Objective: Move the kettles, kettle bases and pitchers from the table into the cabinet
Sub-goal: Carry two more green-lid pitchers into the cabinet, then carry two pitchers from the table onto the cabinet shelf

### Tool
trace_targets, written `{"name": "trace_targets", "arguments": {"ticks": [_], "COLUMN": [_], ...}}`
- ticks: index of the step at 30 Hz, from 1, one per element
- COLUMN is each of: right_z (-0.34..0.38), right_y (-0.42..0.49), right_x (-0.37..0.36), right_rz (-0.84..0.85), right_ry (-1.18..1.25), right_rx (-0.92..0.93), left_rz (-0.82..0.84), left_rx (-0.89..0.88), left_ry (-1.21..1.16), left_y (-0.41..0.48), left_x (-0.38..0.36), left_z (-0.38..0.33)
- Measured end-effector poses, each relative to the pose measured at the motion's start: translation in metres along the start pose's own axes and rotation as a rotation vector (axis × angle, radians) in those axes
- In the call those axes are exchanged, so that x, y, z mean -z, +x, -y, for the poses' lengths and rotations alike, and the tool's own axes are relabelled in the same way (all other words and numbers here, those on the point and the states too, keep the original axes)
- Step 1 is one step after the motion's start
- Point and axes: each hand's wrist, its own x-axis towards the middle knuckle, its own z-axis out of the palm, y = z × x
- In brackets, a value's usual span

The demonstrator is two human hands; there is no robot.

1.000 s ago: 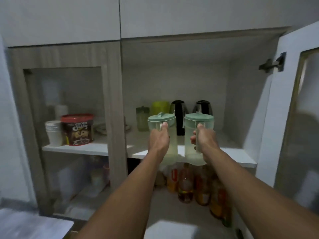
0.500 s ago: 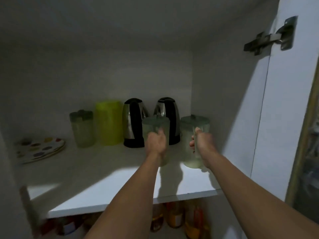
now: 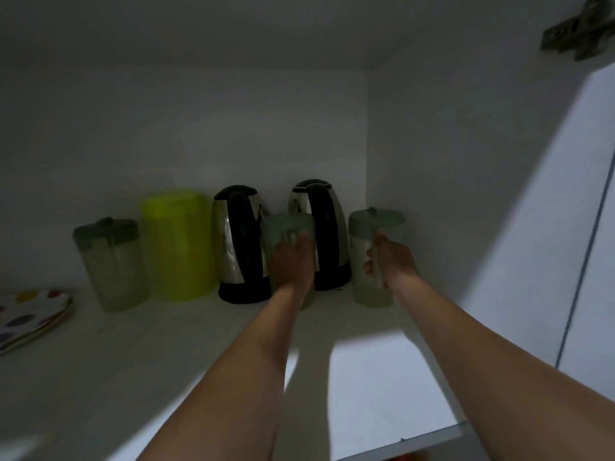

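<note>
Both of my hands reach deep into the dim cabinet, each holding a pale green lidded pitcher by its handle. My left hand grips the left pitcher, which stands in front of the two steel-and-black kettles. My right hand grips the right pitcher, which rests on the white shelf beside the right wall. A third green pitcher and a lime-yellow container stand at the back left.
Stacked plates with coloured dots lie at the shelf's left end. The cabinet's right wall is close to the right pitcher, and a door hinge shows at the top right. The shelf's front edge runs below my forearms.
My hands have carried both pitchers further back into the cabinet, up to the kettles and the right wall, and the view has moved closer in.
</note>
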Motion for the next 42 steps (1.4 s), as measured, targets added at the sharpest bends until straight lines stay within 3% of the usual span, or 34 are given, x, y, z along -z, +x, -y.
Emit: {"name": "trace_targets", "arguments": {"ticks": [4, 9, 13, 19, 28, 36, 42], "right_z": [0.003, 0.004, 0.004, -0.008, -0.008, -0.036, -0.098], "right_y": [-0.008, -0.047, -0.1, -0.214, -0.43, -0.717, -0.933], "right_x": [0.007, 0.028, 0.047, 0.049, -0.031, -0.115, -0.136], "right_rz": [-0.037, -0.109, -0.091, 0.147, 0.489, 0.899, 1.226], "right_ry": [-0.17, -0.267, -0.422, -0.535, -0.522, -0.521, -0.551], "right_rx": [-0.015, 0.036, 0.121, 0.29, 0.374, 0.503, 0.483], "left_rz": [0.024, 0.037, -0.079, -0.192, -0.499, -0.811, -0.971], "left_rx": [0.067, 0.16, 0.127, 0.015, 0.146, 0.383, 0.632], "left_ry": [0.004, 0.187, 0.265, 0.406, 0.584, 0.666, 0.676], "left_y": [-0.018, -0.055, -0.114, -0.233, -0.391, -0.587, -0.749], "left_x": [0.007, 0.028, 0.053, 0.115, 0.304, 0.521, 0.664], "left_z": [-0.001, -0.006, -0.016, -0.019, -0.02, 0.02, 0.067]}}
